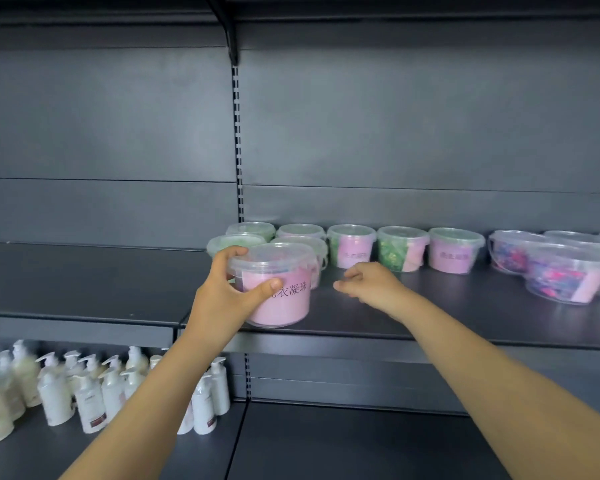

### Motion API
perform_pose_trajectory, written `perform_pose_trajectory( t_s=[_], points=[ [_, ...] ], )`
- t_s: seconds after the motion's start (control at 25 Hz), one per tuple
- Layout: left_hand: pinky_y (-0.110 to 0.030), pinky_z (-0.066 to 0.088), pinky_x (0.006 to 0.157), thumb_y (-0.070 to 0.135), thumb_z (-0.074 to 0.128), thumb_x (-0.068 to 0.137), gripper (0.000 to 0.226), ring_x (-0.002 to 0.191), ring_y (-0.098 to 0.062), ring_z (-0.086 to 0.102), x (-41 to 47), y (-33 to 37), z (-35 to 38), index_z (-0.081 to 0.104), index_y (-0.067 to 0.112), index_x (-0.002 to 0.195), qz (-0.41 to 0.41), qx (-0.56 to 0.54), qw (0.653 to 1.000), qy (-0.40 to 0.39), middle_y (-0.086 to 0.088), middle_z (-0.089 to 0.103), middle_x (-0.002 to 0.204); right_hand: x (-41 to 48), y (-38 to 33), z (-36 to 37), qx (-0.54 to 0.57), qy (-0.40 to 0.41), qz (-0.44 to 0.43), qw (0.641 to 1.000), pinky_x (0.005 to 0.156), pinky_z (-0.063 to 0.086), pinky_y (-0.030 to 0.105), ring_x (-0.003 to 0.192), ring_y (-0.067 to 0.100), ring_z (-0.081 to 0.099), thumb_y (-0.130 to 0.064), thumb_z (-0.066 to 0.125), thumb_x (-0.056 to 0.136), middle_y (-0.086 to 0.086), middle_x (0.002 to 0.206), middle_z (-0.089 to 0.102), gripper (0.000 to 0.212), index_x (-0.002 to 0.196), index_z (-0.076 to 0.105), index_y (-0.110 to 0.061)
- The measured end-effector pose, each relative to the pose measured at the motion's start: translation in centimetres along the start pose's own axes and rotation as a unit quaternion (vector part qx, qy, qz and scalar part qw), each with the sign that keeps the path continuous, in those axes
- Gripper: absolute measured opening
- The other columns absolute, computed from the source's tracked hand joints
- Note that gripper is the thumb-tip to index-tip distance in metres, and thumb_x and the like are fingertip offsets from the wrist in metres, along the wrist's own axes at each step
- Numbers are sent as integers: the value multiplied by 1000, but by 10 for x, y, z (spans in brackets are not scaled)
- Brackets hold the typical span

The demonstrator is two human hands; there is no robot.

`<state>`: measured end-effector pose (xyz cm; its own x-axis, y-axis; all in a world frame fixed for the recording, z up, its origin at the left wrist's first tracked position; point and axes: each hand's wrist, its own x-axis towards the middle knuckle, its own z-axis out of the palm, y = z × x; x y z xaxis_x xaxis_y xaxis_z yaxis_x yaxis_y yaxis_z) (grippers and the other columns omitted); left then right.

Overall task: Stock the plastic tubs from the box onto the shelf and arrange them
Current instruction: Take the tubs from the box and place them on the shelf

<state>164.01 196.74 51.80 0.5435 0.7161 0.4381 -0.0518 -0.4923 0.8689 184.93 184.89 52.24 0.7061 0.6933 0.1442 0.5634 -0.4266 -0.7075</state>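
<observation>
Grips pink-labelled tub (279, 301) in left hand (222, 292), four tubs (300, 231) crowding behind it. Holds nothing in loosely curled right hand (368, 285) alongside.

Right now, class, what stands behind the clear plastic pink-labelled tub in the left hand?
Two clear lidded green-filled tubs and one pink-labelled lidded tub; the held tub and left hand hide their lower parts.
</observation>
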Motion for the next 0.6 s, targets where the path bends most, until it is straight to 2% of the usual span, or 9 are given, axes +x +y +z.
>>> perform_pose_trajectory(
  t_s=[0.08,0.2,0.32,0.44,0.52,0.6],
  points=[
    [-26,51,69,45,82,61,64,84,-3,57,-22,22,22,41,43,110,11,-5,1000,-14,18,57,93,-48,9,-23,44,-8,-47,998,92,47,28,100,12,60,-35,67,83,-1,109,64,40,118,60,-15],
    [-28,51,71,64,71,41,68,87,-12,61,-67,60,65,42,52,101,26,-25,999,-37,13,62,98,-126,34,-56,175,12,-91,980,91,52,29,101,12,62,-28,62,88,-2,109,66,26,113,59,-22],
    [-29,52,81,63,71,41,67,97,-12,61,-128,101,123,42,53,100,55,-50,995,-66,17,61,107,-208,73,-97,290,34,-97,951,82,54,25,101,10,63,-26,57,91,-4,109,64,15,106,56,-27],
    [-22,52,80,55,77,48,67,94,1,60,-188,140,180,42,51,105,75,-70,989,-108,25,58,108,-272,115,-144,335,41,-70,939,85,53,26,105,10,62,-33,55,90,-6,113,64,22,111,56,-24],
    [-12,50,73,38,84,59,62,83,14,58,-225,168,224,42,48,104,84,-83,984,-136,28,56,104,-308,146,-182,332,49,-48,941,85,52,25,105,9,62,-41,54,88,-4,114,65,34,114,57,-19],
    [-5,46,68,21,82,69,58,77,19,55,-253,193,264,42,44,104,89,-87,979,-163,29,54,102,-337,171,-220,331,42,-28,942,83,52,23,105,9,63,-50,52,84,-5,114,66,43,113,57,-18]
  ],
)
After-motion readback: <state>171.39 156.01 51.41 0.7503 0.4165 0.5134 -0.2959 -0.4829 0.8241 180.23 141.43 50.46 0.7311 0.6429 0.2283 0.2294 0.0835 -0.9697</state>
